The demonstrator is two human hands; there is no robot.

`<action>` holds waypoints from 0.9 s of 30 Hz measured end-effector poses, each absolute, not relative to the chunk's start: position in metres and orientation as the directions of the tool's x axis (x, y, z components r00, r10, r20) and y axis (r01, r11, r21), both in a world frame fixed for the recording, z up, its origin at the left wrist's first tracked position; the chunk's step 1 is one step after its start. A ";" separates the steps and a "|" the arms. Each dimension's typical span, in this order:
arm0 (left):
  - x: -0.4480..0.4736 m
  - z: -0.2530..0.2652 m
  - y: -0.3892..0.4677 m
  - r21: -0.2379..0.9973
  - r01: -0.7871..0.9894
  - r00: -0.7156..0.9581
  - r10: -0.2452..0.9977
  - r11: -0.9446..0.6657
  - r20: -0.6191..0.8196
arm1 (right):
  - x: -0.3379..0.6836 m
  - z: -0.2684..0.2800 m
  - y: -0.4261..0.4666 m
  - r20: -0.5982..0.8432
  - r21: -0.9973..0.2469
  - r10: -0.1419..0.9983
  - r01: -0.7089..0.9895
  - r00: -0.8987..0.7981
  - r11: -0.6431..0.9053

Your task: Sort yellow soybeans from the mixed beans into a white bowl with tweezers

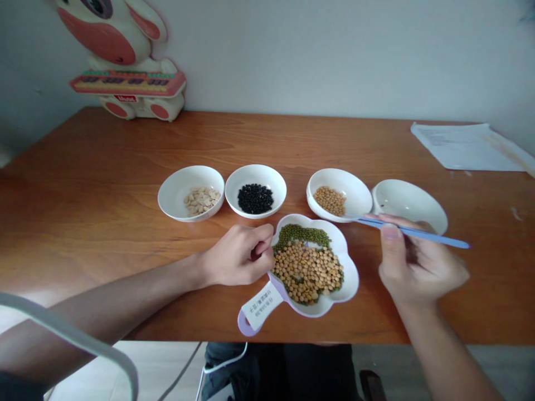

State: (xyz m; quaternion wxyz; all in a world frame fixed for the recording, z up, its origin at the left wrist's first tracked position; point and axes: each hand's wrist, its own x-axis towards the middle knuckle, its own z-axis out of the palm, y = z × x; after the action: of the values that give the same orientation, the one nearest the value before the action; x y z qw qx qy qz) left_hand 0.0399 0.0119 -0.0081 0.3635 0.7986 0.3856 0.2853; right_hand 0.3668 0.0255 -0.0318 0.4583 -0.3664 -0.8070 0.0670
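A white flower-shaped scoop (pixel 350 273) with a purple, labelled handle lies near the table's front edge. Green mung beans (pixel 307 234) and tan soybean-like beans (pixel 309 270) fill it. My left hand (pixel 242 255) is closed at the scoop's left rim and appears to pinch it. In my right hand (pixel 420 262) is a slim blue stick (pixel 434 236), its kind unclear. The stick's far tip is at the front rim of a white bowl (pixel 355 195) of small tan beans (pixel 330 200). Behind my right fingers stands another white bowl (pixel 412 203), partly hidden, with few or no beans visible.
Left of these are a bowl (pixel 173 192) of pale flat seeds (pixel 201 200) and a bowl (pixel 263 174) of black beans (pixel 255 199). A toy animal with a keyboard (pixel 129 83) stands back left. Papers (pixel 463 145) lie back right. A grey curved bar (pixel 83 345) crosses the lower left.
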 end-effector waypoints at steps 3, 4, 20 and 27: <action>0.040 -0.007 0.012 0.803 0.412 0.538 0.827 -0.430 0.167 | 0.363 -0.029 0.022 0.695 -0.434 0.646 0.532 -0.315 0.727; 0.040 -0.007 0.012 0.803 0.413 0.537 0.827 -0.431 0.168 | 0.361 -0.026 0.021 0.702 -0.422 0.637 0.533 -0.318 0.733; 0.040 -0.007 0.012 0.792 0.402 0.542 0.816 -0.460 0.199 | 0.346 -0.017 0.024 0.721 -0.352 0.568 0.495 -0.397 0.794; 0.040 -0.008 0.013 0.783 0.396 0.544 0.810 -0.479 0.220 | 0.345 -0.016 0.024 0.733 -0.331 0.550 0.497 -0.400 0.802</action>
State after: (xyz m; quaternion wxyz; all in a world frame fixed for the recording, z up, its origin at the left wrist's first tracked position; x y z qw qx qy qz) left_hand 0.0400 0.0128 -0.0083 0.3477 0.8068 0.3737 0.2975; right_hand 0.3455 0.0238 -0.0159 0.4495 -0.3129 -0.8361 0.0298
